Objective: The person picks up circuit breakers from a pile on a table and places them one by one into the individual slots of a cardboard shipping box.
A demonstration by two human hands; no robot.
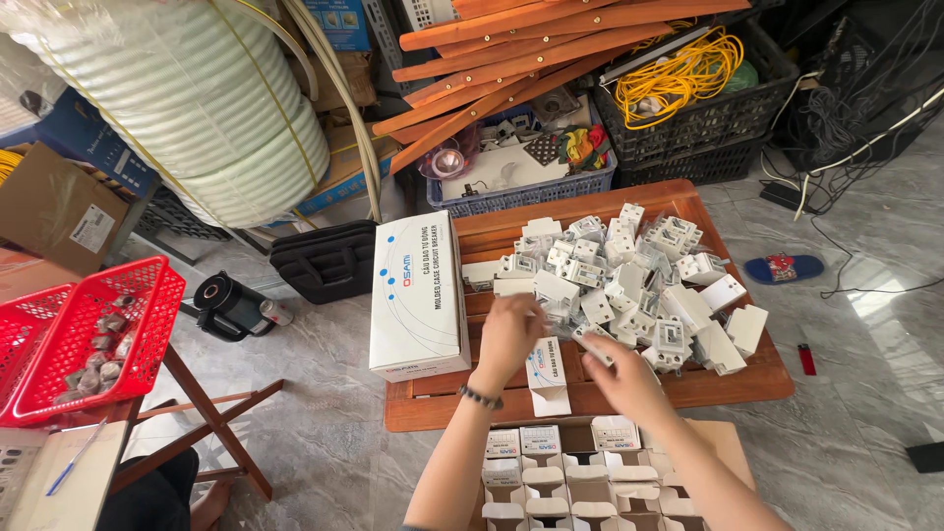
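**Hands at a heap of white breakers**

Small open cartons [565,482] stand packed in a box nearest the camera. Above them, the left hand [508,334] reaches into the pile of white breakers [629,280] on the wooden table [767,379], fingers curled on one. The right hand [621,372] pinches another breaker [593,346], beside an open small carton [548,377].

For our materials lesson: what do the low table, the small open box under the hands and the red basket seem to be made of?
Low table: looks like varnished wood, reddish-brown with slatted boards. Small open box: probably thin printed card, white with folded flaps. Red basket: likely moulded plastic, with a glossy, even mesh.
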